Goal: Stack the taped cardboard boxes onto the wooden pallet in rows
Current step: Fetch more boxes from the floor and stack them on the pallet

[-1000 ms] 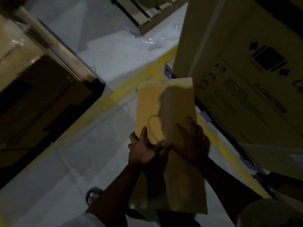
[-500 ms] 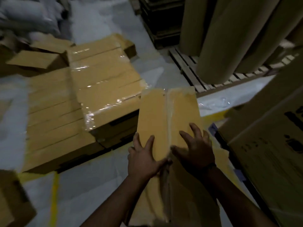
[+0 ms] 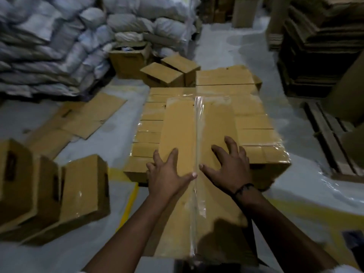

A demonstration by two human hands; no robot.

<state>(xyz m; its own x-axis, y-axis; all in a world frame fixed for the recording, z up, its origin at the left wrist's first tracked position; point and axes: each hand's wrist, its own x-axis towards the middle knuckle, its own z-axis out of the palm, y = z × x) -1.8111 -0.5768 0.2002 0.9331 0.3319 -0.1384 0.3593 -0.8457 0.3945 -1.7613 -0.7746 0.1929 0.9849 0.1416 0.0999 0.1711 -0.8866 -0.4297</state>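
A long cardboard box (image 3: 181,127) with clear tape down its middle seam is held out in front of me. My left hand (image 3: 167,174) lies flat on its top near the left edge, fingers spread. My right hand (image 3: 230,164) presses on the top just right of the tape, fingers spread too. The box's far end hangs over a low stack of taped boxes (image 3: 256,119) laid in rows. Whatever the stack rests on is hidden beneath it.
White sacks (image 3: 49,46) are piled at the back left. Open boxes (image 3: 78,190) stand at the left and flattened cardboard (image 3: 88,117) lies on the floor. An empty wooden pallet (image 3: 331,142) and stacked flat cardboard (image 3: 319,46) are at the right. Yellow floor lines (image 3: 128,203) run below.
The view has swung round from the tall printed carton to the low stack, which now lies straight ahead under the held box's far end. Both hands stay flat on the box top.
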